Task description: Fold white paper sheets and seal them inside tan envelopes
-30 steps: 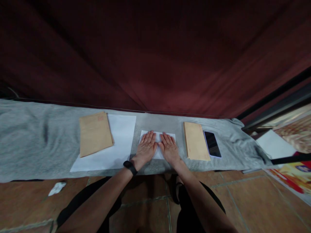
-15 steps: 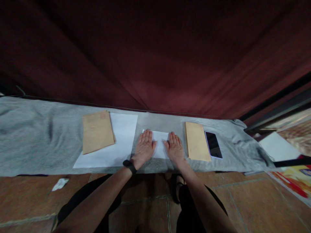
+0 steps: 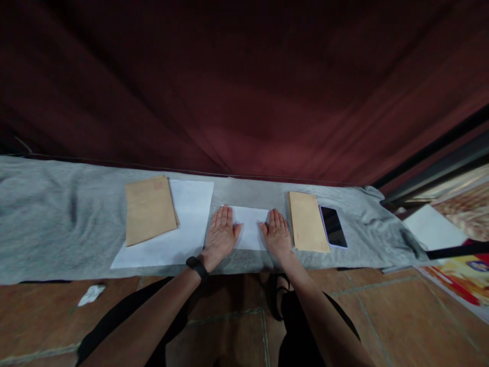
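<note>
A small white sheet of paper (image 3: 249, 227), seemingly folded, lies on the grey cloth in front of me. My left hand (image 3: 221, 233) rests flat over its left end, fingers stretched away from me and thumb pointing inward. Over the right end lies my right hand (image 3: 276, 234), also flat with its fingers extended. Neither hand grips anything. Just right of my right hand is a stack of brown envelopes (image 3: 308, 222). Left of my left hand, larger white paper (image 3: 194, 214) lies partly under another pile of brown envelopes (image 3: 150, 210).
A grey cloth (image 3: 69, 219) covers the long, narrow surface. A phone (image 3: 333, 227) lies right of the envelopes. Dark red fabric (image 3: 244, 92) hangs along the far edge. A crumpled white scrap (image 3: 91, 294) is on the tiled floor (image 3: 382, 306).
My left hand has slid a little to the left along the paper, widening the gap between my hands. My right hand is nearly unmoved. The view has shifted slightly.
</note>
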`<state>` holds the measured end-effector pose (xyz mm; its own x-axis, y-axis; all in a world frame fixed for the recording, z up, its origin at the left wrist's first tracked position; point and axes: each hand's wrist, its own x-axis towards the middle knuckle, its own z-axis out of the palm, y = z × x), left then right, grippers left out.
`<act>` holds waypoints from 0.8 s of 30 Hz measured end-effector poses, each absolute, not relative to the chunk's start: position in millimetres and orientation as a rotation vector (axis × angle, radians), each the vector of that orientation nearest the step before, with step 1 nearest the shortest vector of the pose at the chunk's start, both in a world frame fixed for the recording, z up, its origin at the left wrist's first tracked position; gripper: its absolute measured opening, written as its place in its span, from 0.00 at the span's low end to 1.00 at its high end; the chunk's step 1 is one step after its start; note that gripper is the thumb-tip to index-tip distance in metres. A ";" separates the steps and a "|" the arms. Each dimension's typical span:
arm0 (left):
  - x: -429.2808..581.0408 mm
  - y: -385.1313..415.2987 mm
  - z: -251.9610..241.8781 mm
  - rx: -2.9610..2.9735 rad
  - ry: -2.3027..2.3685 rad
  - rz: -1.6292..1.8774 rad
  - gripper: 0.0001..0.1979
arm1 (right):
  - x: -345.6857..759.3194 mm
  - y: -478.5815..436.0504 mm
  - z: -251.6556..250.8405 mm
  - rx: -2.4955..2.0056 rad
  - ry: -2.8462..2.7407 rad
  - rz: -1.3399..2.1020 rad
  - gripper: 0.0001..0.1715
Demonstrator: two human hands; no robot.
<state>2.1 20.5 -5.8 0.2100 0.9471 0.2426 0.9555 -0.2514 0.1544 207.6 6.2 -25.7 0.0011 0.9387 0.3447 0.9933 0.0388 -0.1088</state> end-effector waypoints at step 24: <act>-1.9 20.7 -6.8 -2.440 -1.877 -0.495 0.34 | 192.8 -16.7 -14.8 -1.875 -2.092 -0.145 0.37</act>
<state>-1.9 20.7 -6.8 0.2247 0.9384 0.2624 0.9459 -0.2747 0.1725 192.8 -16.7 -14.8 -0.0816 0.9483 0.3066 0.9815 0.1299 -0.1404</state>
